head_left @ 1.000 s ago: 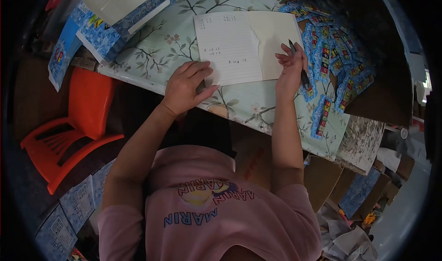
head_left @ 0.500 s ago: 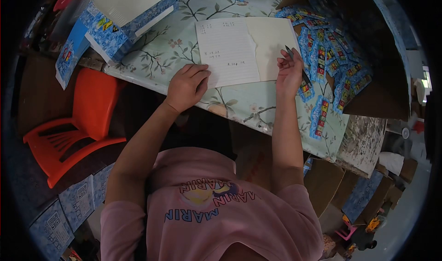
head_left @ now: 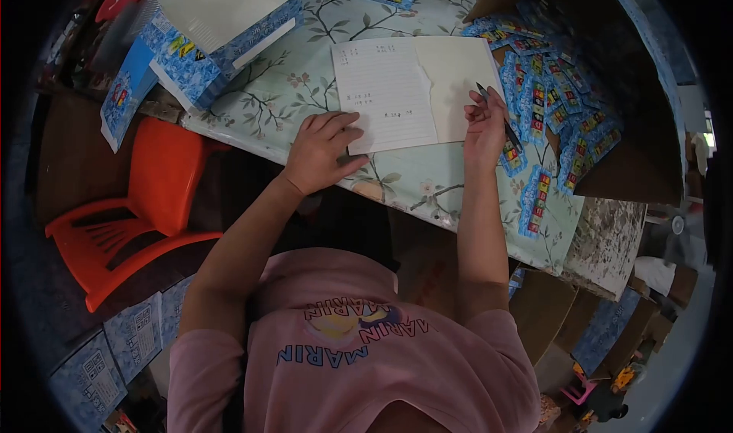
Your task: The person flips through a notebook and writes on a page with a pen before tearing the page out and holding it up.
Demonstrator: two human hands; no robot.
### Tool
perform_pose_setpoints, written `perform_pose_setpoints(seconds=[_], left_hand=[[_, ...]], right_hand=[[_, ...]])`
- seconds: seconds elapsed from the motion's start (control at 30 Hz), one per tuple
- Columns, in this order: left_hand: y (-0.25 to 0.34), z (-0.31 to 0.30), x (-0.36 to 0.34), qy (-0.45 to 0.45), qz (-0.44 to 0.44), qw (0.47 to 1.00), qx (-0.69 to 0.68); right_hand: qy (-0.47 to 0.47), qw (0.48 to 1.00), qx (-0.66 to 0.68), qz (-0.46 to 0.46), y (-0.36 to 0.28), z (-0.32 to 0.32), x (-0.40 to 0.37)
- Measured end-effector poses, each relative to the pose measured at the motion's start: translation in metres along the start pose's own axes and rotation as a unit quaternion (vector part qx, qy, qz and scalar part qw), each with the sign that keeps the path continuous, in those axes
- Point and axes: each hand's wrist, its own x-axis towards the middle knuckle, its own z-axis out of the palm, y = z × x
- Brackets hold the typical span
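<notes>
Head view: an open white lined notebook [head_left: 397, 89] lies in the upper middle of the frame on a table with a pale floral cloth [head_left: 298, 82]. A few handwritten lines show on its left page.

The left hand [head_left: 324, 152] rests palm down at the notebook's lower left corner. Its fingers lie loosely side by side and flat, their tips on the page edge, and it grips nothing.

The right hand [head_left: 486, 127] sits at the notebook's right edge, its fingers closed around a slim dark pen [head_left: 482, 90] whose tip points up towards the right page.

Just right of that hand, a heap of small blue printed packets [head_left: 561, 105] spreads across the upper right. A blue patterned cardboard box [head_left: 221, 32] stands at the upper left, and an orange plastic chair [head_left: 145, 196] is at the left, beside the table.
</notes>
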Motion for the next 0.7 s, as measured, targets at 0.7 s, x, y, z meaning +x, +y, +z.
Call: perform_pose_setpoints(seconds=[0.7], left_hand=[[-0.017, 0.01, 0.003, 0.076, -0.249, 0.964, -0.06]], right_hand=[[-0.09, 0.734, -0.584, -0.335, 0.023, 0.028, -0.018]])
